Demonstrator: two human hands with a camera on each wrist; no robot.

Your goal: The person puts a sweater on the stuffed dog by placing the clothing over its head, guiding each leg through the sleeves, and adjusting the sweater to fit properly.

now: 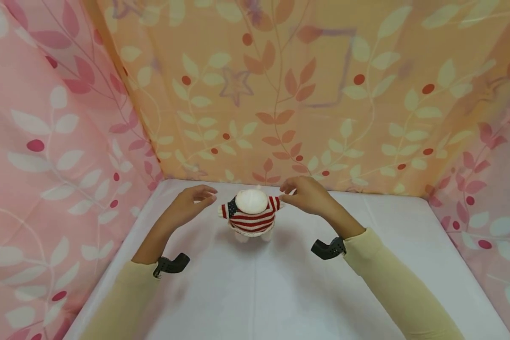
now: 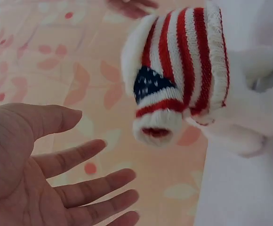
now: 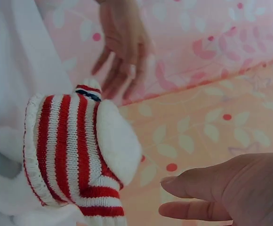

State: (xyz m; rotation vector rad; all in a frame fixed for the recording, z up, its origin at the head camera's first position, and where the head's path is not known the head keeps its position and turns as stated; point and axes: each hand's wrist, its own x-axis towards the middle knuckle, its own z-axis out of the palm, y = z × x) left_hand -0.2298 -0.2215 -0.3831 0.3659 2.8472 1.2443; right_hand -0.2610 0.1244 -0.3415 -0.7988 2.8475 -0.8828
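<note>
A white plush toy (image 1: 251, 202) stands on the white cloth, dressed in a knitted sweater (image 1: 252, 222) with red and white stripes. One shoulder carries a navy patch (image 2: 150, 84) with white specks. In the left wrist view, the cuff (image 2: 156, 133) on that side faces my left hand (image 1: 186, 205), its inside dark red. My left hand is beside this sleeve, fingers spread and holding nothing. On the other side, my right hand (image 1: 307, 194) is by the striped sleeve (image 3: 101, 200), thumb and fingers apart with nothing between them. The toy's face is hidden from view.
White cloth (image 1: 220, 293) covers the table. A yellow-orange curtain (image 1: 276, 94) with leaf prints hangs behind it, and pink leafy curtains (image 1: 46, 189) line both sides. Each wrist wears a black bracket (image 1: 174, 263).
</note>
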